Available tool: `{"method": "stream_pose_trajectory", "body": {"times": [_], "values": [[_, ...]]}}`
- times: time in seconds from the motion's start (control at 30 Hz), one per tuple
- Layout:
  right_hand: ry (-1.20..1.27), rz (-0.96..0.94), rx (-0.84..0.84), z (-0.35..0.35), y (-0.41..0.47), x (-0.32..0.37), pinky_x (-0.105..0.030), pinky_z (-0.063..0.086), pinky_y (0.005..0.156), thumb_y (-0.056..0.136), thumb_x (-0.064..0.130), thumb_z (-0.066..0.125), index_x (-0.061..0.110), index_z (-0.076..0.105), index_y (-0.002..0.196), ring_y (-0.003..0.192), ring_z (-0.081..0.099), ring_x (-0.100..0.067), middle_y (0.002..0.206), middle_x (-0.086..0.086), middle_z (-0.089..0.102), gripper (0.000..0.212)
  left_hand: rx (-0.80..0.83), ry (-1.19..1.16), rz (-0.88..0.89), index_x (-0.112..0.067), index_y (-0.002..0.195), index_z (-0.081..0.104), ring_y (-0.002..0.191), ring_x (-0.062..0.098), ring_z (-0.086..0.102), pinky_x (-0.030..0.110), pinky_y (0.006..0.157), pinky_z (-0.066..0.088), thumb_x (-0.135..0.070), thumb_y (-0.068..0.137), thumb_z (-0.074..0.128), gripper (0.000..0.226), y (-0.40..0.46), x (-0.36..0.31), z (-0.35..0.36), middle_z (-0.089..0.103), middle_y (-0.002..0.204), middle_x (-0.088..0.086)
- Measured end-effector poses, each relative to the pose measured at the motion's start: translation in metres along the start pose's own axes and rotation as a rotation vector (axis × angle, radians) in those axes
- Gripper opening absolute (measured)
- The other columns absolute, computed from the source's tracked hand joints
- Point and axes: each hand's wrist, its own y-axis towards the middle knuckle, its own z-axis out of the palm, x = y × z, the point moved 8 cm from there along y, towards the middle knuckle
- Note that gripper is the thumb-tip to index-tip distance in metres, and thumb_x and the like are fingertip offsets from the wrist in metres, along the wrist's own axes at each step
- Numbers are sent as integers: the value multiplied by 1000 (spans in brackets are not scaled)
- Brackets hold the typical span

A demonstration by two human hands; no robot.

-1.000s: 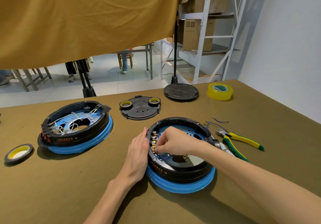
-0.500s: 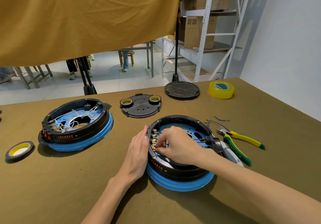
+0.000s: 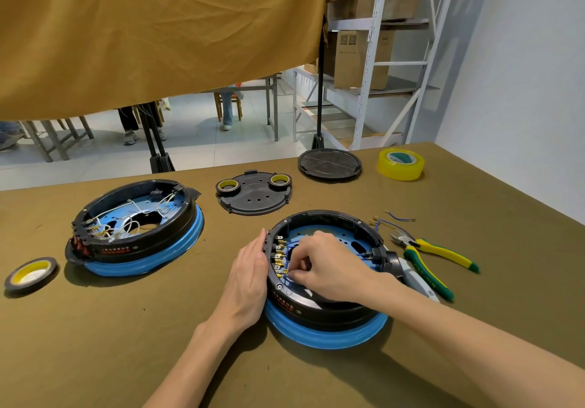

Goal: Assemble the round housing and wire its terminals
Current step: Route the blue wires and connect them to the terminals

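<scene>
The near round housing point(image 3: 326, 284) sits on the table point(image 3: 126, 344) right in front, w/ the left hand point(image 3: 250, 278) laid flat, fingers straight, against its left wall, and the right hand point(image 3: 329, 268) reaching inside, fingertips pinching a blue wire point(image 3: 286, 251) by the brass terminals point(image 3: 280, 257). On the table: 2 housings incl. the wired one point(image 3: 136, 227) far left, 2 loose black covers point(image 3: 253, 197), 1 pr pliers point(image 3: 430, 255), 1 yellow tape roll point(image 3: 400, 164).

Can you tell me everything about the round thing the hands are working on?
The round housing is a black plastic ring sitting flat on a wider blue base, on the olive table cover. Inside is a blue floor with cut-outs, a row of brass terminals along its left wall and thin blue wires. Red print marks its front. The left hand rests flat against its outer left wall; the right hand reaches inside, fingers curled at the terminals.
</scene>
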Motion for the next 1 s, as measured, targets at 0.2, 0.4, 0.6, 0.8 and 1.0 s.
{"method": "stream_pose_trajectory", "body": {"times": [0.2, 0.4, 0.6, 0.8, 1.0], "values": [[8, -29, -56, -9, -1, -5, -18, 31, 76, 93, 32, 72, 22, 80, 86, 79, 53, -9, 77, 9, 66, 14, -32, -1, 21, -25, 161, 24, 144, -7, 26, 15, 116, 18, -61, 100, 12, 72, -2, -4, -2, 35, 162, -8], [527, 3, -279, -23, -5, -11, -19, 49, 67, 88, 18, 78, 17, 81, 87, 71, 64, -7, 76, 4, 74, 4, -335, -78, 168, -23, 122, 67, 118, 7, 56, 38, 103, 46, -29, 95, 55, 31, -5, -49, -38, 66, 117, -16], [707, -10, -370, -38, -9, -18, -22, 53, 67, 88, 15, 81, 13, 83, 94, 75, 72, -19, 81, 1, 78, 7, -204, -333, 204, -24, 104, 79, 103, 19, 70, 33, 88, 55, -18, 96, 66, 16, 1, -81, -39, 77, 99, -7], [622, -27, -358, -48, -19, -24, -17, 49, 68, 85, 23, 83, 17, 77, 96, 75, 66, -8, 83, 12, 74, 14, -194, -516, 135, -22, 96, 80, 94, 16, 74, 22, 80, 57, -16, 95, 71, 11, 8, -88, -23, 78, 95, 0], [301, 308, -707, -93, -52, -112, -25, 48, 73, 91, 23, 73, 21, 56, 93, 83, 57, -11, 89, 3, 60, 16, -53, -466, 107, -9, 102, 62, 84, 19, 73, 27, 80, 58, -15, 107, 49, 15, 18, -100, 3, 74, 87, 4]]}}
